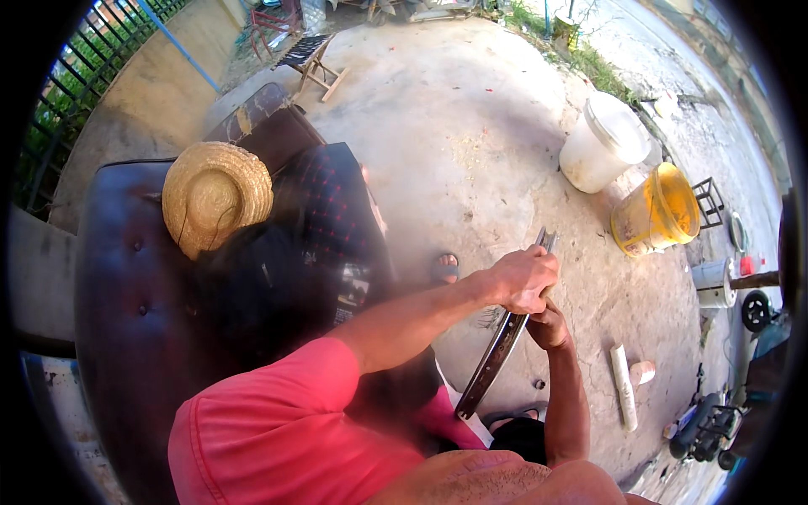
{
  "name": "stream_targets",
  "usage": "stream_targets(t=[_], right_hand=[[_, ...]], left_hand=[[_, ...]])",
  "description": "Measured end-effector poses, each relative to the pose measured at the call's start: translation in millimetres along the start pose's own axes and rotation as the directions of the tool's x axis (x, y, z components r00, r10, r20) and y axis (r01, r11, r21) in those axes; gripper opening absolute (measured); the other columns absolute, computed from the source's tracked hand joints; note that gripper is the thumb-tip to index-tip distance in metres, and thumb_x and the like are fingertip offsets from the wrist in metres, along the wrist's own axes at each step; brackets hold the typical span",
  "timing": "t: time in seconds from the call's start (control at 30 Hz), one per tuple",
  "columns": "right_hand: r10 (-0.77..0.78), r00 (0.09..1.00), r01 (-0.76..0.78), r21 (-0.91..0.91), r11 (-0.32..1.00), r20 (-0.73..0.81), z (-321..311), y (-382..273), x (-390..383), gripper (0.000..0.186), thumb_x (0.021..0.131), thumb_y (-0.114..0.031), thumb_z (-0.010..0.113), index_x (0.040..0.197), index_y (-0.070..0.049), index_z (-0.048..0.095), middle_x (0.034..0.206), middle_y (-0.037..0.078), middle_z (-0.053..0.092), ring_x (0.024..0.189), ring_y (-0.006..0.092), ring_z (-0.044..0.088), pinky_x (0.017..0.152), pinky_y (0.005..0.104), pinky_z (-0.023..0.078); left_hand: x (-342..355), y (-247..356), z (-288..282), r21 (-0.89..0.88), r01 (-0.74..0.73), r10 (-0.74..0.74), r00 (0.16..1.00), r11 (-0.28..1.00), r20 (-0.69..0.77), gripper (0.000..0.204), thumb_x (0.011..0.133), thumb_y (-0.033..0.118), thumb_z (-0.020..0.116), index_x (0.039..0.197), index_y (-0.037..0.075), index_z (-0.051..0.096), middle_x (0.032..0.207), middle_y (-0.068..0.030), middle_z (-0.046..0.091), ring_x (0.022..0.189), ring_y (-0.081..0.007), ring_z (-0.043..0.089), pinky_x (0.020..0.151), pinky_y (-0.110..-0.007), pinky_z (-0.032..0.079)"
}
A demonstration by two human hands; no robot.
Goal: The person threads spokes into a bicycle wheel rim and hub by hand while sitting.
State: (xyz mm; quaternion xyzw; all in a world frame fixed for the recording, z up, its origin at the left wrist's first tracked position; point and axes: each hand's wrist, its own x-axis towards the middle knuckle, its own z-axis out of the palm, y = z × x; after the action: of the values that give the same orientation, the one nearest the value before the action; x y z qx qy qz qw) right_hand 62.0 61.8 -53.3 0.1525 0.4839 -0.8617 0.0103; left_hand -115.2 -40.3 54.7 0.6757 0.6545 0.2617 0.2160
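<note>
My left hand (526,279), at the end of the pink-sleeved arm, is closed around the upper part of a long, narrow metal rail (497,358). The rail is a dark, shiny channel with a row of small holes, and it slants down toward my lap. Just below and to the right, my right hand (549,326) is closed too, its fingers against the rail close to the left hand. Something small and pale shows between the two hands; its kind is hidden. The rail's tip pokes out above my left hand.
A brown padded sofa (126,278) on the left bears a straw hat (217,198) and dark clothes. A white bucket (589,156) and a yellow-stained bucket (635,223) stand at the right. A white tube (623,387) lies on the concrete floor. A folding stool (307,63) stands far back.
</note>
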Motion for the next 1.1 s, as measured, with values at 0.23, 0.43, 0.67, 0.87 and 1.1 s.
stream_targets(t=[0.23,0.43,0.67,0.87,1.1], right_hand=[[-0.017,0.997,0.003,0.172,0.985,0.081,5.9,-2.6,-4.0,0.06,0.082,-0.036,0.083,0.127,0.0,0.065,0.131,0.008,0.065,0.127,0.0224,0.055,0.108,0.04,0.039],[-0.035,0.994,0.019,0.159,0.987,0.1,-1.2,6.8,-12.4,0.059,0.084,-0.036,0.087,0.128,-0.003,0.067,0.125,0.005,0.068,0.121,0.0218,0.059,0.106,0.0414,0.043],[-0.04,0.994,0.038,-0.02,0.999,-0.102,8.8,8.6,-29.7,0.042,0.089,-0.04,0.083,0.111,-0.006,0.072,0.092,0.0,0.068,0.081,0.0112,0.06,0.073,0.0283,0.048],[-0.255,0.952,0.243,-0.09,0.966,-0.166,17.4,14.6,-60.3,0.037,0.098,-0.036,0.072,0.079,-0.009,0.054,0.067,-0.002,0.052,0.057,0.0066,0.042,0.051,0.0251,0.032],[-0.3,0.886,0.274,-0.121,0.954,-0.355,4.4,16.6,-69.6,0.031,0.105,-0.029,0.057,0.082,-0.009,0.054,0.067,-0.003,0.049,0.058,0.007,0.042,0.053,0.0255,0.033]], left_hand=[[-1.5,-6.0,1.8,-0.021,-0.02,0.02,1.0,1.0,0.002,0.018,0.074,0.024,0.069,0.078,0.007,0.067,0.107,-0.0037,0.062,0.121,-0.0303,0.052,0.094,-0.041,0.051],[-0.6,-0.3,-0.4,-0.017,-0.039,0.039,0.999,0.999,0.023,0.02,0.074,0.026,0.07,0.079,0.006,0.066,0.108,-0.0045,0.062,0.121,-0.0309,0.052,0.093,-0.042,0.051],[-0.3,7.1,0.0,-0.024,0.015,-0.014,0.999,1.0,0.036,0.017,0.072,0.023,0.071,0.076,0.007,0.065,0.105,-0.0042,0.063,0.118,-0.031,0.054,0.09,-0.042,0.052],[-0.2,0.4,3.8,0.011,0.056,-0.056,0.998,0.998,-0.034,0.012,0.071,0.017,0.068,0.073,0.006,0.064,0.103,-0.0053,0.063,0.113,-0.0309,0.056,0.089,-0.041,0.052],[20.1,6.0,28.0,0.056,-0.307,0.312,0.938,0.95,-0.153,0.016,0.074,0.019,0.069,0.077,0.004,0.062,0.096,-0.0107,0.063,0.102,-0.0351,0.059,0.094,-0.044,0.049]])
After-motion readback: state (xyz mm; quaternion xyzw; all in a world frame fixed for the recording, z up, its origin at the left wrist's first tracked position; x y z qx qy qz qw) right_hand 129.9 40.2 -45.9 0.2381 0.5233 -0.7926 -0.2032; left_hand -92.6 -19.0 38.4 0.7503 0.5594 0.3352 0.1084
